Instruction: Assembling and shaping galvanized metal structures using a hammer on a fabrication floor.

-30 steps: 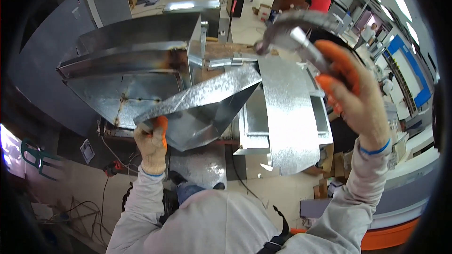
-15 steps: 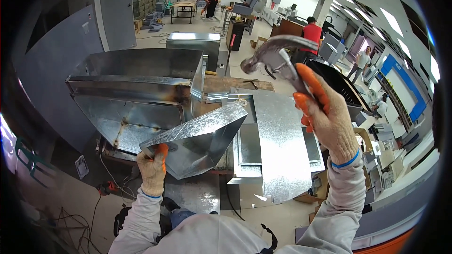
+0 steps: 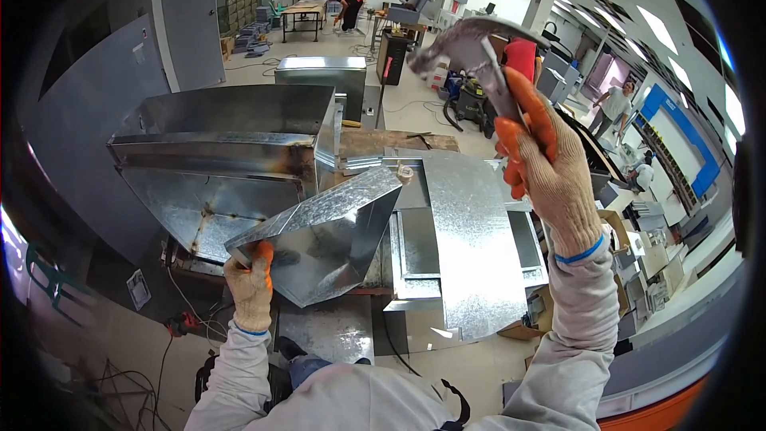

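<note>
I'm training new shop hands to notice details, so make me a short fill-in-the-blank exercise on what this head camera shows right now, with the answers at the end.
1. The right hand holds up a claw ____.
2. The left hand grips the bent sheet-metal piece by its ____ end, not its right.
3. In the picture, the flat galvanized sheet lies to the ____ of that piece.
4. The edging at each knitted glove's wrist is coloured ____.

Missing words: hammer; left; right; blue.

The cream-and-orange knit-gloved left hand (image 3: 252,289) is held low, clenched; the grey-sleeved right forearm (image 3: 582,311) is angled upward, the similarly gloved right hand (image 3: 552,169) raised and curled tight.
</note>
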A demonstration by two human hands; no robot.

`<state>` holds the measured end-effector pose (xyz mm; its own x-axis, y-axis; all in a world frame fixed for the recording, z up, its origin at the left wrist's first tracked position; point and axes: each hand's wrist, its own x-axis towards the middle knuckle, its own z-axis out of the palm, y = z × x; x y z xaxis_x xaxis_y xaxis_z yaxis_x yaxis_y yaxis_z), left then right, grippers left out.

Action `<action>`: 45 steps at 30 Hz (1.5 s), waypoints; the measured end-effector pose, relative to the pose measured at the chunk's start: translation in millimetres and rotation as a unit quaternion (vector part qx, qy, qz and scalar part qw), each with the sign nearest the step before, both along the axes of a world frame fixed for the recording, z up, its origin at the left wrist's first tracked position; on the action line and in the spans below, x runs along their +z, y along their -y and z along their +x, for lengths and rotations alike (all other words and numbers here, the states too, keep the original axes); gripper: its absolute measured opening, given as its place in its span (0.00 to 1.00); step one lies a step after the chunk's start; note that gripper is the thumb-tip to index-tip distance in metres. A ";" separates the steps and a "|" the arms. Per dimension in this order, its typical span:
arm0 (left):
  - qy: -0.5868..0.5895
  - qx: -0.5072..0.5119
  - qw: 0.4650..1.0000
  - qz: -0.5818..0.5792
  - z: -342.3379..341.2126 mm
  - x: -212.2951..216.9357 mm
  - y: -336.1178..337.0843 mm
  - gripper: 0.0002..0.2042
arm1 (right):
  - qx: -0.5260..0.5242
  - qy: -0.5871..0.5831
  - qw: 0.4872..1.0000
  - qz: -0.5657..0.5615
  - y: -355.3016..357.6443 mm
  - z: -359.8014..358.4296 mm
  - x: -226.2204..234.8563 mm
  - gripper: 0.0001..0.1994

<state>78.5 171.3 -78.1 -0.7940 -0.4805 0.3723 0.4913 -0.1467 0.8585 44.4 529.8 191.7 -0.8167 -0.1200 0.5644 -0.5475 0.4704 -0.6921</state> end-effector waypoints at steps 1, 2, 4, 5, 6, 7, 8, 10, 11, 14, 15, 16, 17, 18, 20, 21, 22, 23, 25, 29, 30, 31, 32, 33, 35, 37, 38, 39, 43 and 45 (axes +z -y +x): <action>0.001 -0.002 1.000 0.001 -0.2 -1.2 -1.7 0.17 | -0.002 0.001 1.000 0.001 0.9 -0.1 -1.2 0.28; -0.009 0.002 1.000 -0.008 1.3 -1.0 -0.8 0.16 | 0.005 0.036 0.997 0.072 6.8 -2.2 -2.3 0.28; -0.023 -0.007 1.000 -0.013 0.0 -0.8 -6.2 0.16 | 0.085 -0.153 0.939 0.296 -15.0 -30.7 -40.4 0.27; -0.035 -0.011 0.999 0.001 -0.9 -3.1 -3.3 0.16 | 0.049 -0.014 0.954 0.296 -2.0 -21.2 -26.1 0.27; -0.050 -0.014 0.998 0.017 -3.2 -4.7 -3.0 0.16 | 0.012 0.122 0.948 0.292 9.1 -12.3 -10.9 0.27; -0.051 -0.010 0.998 0.017 -4.8 -3.1 -2.2 0.16 | 0.026 0.098 0.961 0.257 6.5 -15.9 -9.9 0.26; -0.024 0.006 1.000 -0.005 -2.0 -0.2 -1.5 0.16 | 0.040 0.077 0.971 0.221 4.7 -16.2 -7.8 0.26; 0.005 0.024 0.999 -0.026 -0.4 -3.5 2.4 0.16 | -0.002 0.135 0.985 0.108 9.6 -5.5 4.0 0.26; 0.002 0.014 1.000 -0.025 -1.8 -7.6 7.5 0.16 | 0.001 0.113 0.988 0.106 10.5 -6.8 2.8 0.26; 0.006 0.011 1.000 -0.027 -0.3 -10.6 10.2 0.16 | 0.069 0.130 0.964 0.220 16.3 -17.0 -11.6 0.26; 0.011 0.012 0.999 -0.030 -3.6 -7.9 7.7 0.16 | 0.050 -0.127 0.929 0.343 15.5 -32.8 -29.5 0.25; 0.008 0.003 0.999 -0.031 -6.2 -5.6 5.5 0.16 | 0.040 -0.127 0.930 0.343 2.9 -34.0 -31.1 0.25; 0.002 0.008 0.999 -0.033 -7.5 -3.8 3.2 0.15 | 0.041 -0.059 0.938 0.340 6.9 -27.6 -16.2 0.25; -0.001 0.010 0.999 -0.036 -7.3 -2.2 0.7 0.15 | 0.041 0.012 0.942 0.333 10.2 -20.5 -5.1 0.25; 0.005 0.027 0.999 -0.026 -6.4 9.0 -7.3 0.12 | 0.033 0.059 0.967 0.246 14.6 -12.8 2.9 0.25; 0.013 0.056 0.998 -0.018 -5.7 11.8 -11.1 0.11 | 0.025 0.062 0.973 0.222 18.5 -14.2 3.7 0.25; -0.008 0.041 0.998 0.039 -7.0 6.2 -7.8 0.08 | 0.016 0.065 0.978 0.198 21.2 -16.6 4.2 0.25; -0.016 0.039 0.999 0.022 -7.1 6.7 -8.6 0.08 | 0.053 0.041 0.972 0.224 16.0 -26.7 -9.5 0.25; -0.027 0.016 1.000 0.003 -9.3 -2.5 -0.8 0.07 | 0.030 0.054 0.926 0.372 14.0 -31.4 -22.7 0.23; 0.002 0.044 0.998 -0.042 -10.1 -11.0 -1.6 0.15 | 0.027 0.041 0.923 0.381 13.7 -16.1 -19.3 0.21; 0.000 0.068 0.996 -0.051 -9.9 -7.3 -6.9 0.16 | 0.020 0.043 0.923 0.381 11.0 -15.9 -19.3 0.21; -0.021 0.027 0.998 -0.045 -15.4 -16.8 0.5 0.16 | 0.000 0.012 0.940 0.342 12.3 -15.7 -17.6 0.23; -0.016 0.035 0.998 -0.049 -13.6 -15.4 2.4 0.16 | -0.003 -0.019 0.954 0.298 18.8 -19.3 -19.2 0.24; -0.012 0.051 0.998 -0.025 -14.0 -10.3 -1.2 0.14 | -0.001 -0.047 0.960 0.275 20.0 -20.7 -14.3 0.23; 0.041 0.082 0.996 -0.002 -10.5 22.9 -21.2 0.11 | 0.014 -0.070 0.974 0.216 9.3 -20.7 -13.0 0.22; -0.014 0.085 0.996 0.019 -15.6 12.0 -10.7 0.10 | 0.024 -0.039 0.987 0.152 0.8 1.6 2.2 0.23; -0.010 0.072 0.997 0.014 -17.2 16.4 -15.5 0.10 | 0.015 -0.030 0.992 0.125 -9.5 6.0 0.8 0.24; -0.009 0.086 0.996 0.014 -16.5 17.0 -12.0 0.10 | 0.017 -0.016 0.995 0.093 -16.0 8.3 1.4 0.24; 0.005 0.061 0.998 -0.001 -15.4 10.0 -2.2 0.12 | 0.018 0.042 0.999 0.022 -17.8 9.1 3.0 0.24; -0.011 0.054 0.998 0.002 -18.5 5.9 -1.6 0.13 | 0.022 0.047 0.997 0.050 -14.9 7.2 -3.5 0.25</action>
